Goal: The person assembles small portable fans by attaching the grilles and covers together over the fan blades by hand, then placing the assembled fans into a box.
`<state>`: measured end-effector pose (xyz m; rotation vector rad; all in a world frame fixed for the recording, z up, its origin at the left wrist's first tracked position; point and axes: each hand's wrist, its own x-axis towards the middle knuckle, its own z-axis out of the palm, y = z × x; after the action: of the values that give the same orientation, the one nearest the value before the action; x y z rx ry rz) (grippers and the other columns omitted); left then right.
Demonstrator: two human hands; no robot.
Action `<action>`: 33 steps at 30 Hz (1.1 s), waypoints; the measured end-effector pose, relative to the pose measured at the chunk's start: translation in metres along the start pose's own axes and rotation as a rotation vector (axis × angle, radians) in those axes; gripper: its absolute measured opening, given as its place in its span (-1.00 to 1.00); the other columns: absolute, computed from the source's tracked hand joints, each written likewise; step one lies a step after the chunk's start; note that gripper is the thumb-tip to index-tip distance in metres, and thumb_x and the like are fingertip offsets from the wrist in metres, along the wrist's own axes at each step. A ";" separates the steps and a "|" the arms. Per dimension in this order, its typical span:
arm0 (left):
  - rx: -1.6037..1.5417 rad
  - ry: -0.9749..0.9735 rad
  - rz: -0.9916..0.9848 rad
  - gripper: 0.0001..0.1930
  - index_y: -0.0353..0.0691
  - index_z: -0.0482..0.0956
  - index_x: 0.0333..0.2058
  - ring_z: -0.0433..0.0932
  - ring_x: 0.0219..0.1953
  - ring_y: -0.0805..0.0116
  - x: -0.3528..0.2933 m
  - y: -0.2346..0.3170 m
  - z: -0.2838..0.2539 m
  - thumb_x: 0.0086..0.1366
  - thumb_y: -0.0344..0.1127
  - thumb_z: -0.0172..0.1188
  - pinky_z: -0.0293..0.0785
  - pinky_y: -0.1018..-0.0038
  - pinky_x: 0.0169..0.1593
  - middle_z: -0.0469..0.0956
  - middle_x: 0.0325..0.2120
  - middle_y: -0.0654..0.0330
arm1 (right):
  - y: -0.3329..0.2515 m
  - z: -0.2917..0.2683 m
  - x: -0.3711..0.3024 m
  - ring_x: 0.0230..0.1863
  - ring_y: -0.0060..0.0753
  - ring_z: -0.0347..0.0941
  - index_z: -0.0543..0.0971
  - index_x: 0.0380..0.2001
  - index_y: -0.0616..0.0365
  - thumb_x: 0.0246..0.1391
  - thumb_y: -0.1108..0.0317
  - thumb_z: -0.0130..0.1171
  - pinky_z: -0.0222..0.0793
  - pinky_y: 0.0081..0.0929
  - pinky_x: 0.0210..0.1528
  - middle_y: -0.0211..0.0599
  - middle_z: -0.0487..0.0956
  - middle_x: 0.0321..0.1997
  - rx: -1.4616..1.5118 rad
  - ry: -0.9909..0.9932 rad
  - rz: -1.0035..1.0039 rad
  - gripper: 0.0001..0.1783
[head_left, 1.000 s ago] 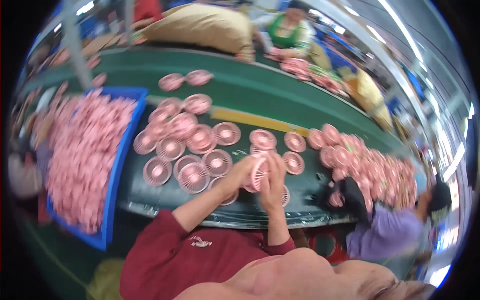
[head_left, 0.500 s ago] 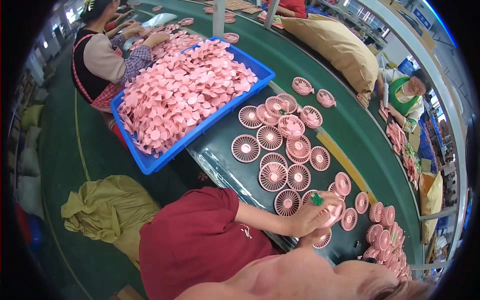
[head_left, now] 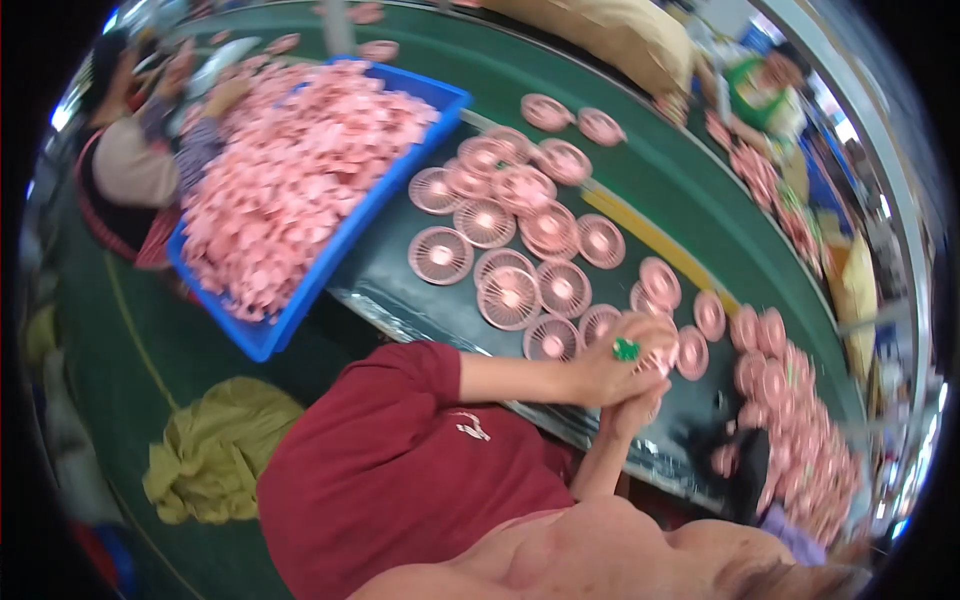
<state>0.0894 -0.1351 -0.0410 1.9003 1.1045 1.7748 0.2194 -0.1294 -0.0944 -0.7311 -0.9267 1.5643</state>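
Both my hands meet above the near edge of the dark worktop. My left hand (head_left: 602,372) is closed around a pink round slotted fan cover (head_left: 657,358), which its fingers partly hide. Beneath it, my right hand (head_left: 634,408) is closed against the same cover from the near side. A small bright green piece (head_left: 627,349) shows at the left hand's fingers; whether it is worn or held I cannot tell. Several loose pink fan covers (head_left: 508,297) with spoked faces lie just left of the hands, some overlapping.
A blue tray (head_left: 318,292) heaped with pink fan blades (head_left: 310,170) stands at the left. To the right, pink fan covers (head_left: 800,430) form a pile beside a black object (head_left: 752,462). A green conveyor belt (head_left: 660,190) runs behind. Co-workers sit at far left and far right.
The view has shifted, so the tray and covers appear farther left and higher. My right hand now shows plainly under the left, both on the pink cover.
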 end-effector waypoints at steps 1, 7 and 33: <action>0.009 -0.072 0.022 -0.43 -0.16 0.31 0.17 0.19 0.26 -0.15 -0.001 0.000 0.001 0.22 -0.15 0.22 0.11 0.03 0.30 0.25 0.20 -0.05 | 0.000 -0.019 0.001 0.31 -0.23 0.26 0.18 0.32 0.14 0.37 -0.21 -0.32 0.20 -0.23 0.34 -0.22 0.33 0.31 0.019 0.006 -0.007 -0.27; 0.153 -0.505 0.144 -0.34 -0.20 0.33 0.19 0.13 0.32 -0.16 0.023 -0.006 -0.011 0.19 -0.02 0.26 0.05 0.01 0.36 0.23 0.23 -0.15 | -0.088 -0.062 -0.051 0.21 -0.02 0.36 0.16 0.34 0.07 0.00 -0.14 0.29 0.50 -0.01 0.05 0.06 0.32 0.30 -0.127 0.294 -0.089 -0.04; 0.909 -0.279 -0.173 -0.51 -0.48 0.34 0.15 0.37 0.18 -0.16 0.275 -0.339 -0.091 0.29 -0.33 0.03 0.30 0.17 0.25 0.41 0.10 -0.25 | -0.135 -0.159 -0.099 -0.11 -0.09 0.61 0.46 -0.02 0.37 0.25 0.22 0.13 0.60 -0.31 -0.16 0.11 0.60 -0.06 -0.309 -0.075 0.125 -0.59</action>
<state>-0.1235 0.2564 -0.0650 2.2943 2.0964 0.9015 0.4397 -0.1894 -0.0594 -0.9680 -1.2148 1.5834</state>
